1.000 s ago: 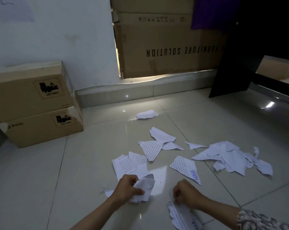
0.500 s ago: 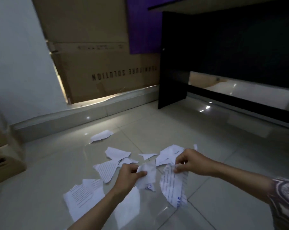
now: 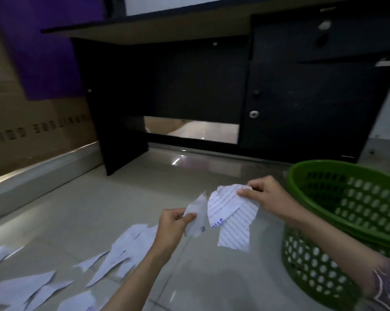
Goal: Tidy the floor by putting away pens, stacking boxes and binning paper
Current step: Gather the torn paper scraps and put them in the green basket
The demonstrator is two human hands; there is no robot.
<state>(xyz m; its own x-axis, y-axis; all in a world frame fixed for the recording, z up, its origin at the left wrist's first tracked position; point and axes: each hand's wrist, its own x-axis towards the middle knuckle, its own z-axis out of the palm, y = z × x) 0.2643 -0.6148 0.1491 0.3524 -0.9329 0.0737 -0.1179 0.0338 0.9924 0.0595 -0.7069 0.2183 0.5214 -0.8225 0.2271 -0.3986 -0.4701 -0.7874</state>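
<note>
My left hand (image 3: 172,224) pinches a small crumpled white paper scrap (image 3: 196,218) above the tiled floor. My right hand (image 3: 268,195) pinches a larger lined paper piece (image 3: 231,217) that hangs down, just left of a green perforated plastic basket (image 3: 337,223). Both hands are raised, close together, the papers nearly touching. Several more torn paper pieces (image 3: 126,250) lie on the floor at the lower left.
A black desk (image 3: 212,81) with a drawer unit stands ahead, its left leg on the floor. A large cardboard box (image 3: 21,122) and a purple cloth (image 3: 44,48) line the left wall above a raised tiled ledge (image 3: 39,176).
Both hands have lifted from the floor with their papers and swung right. The view turned right, bringing the green basket into sight and losing the stacked boxes.
</note>
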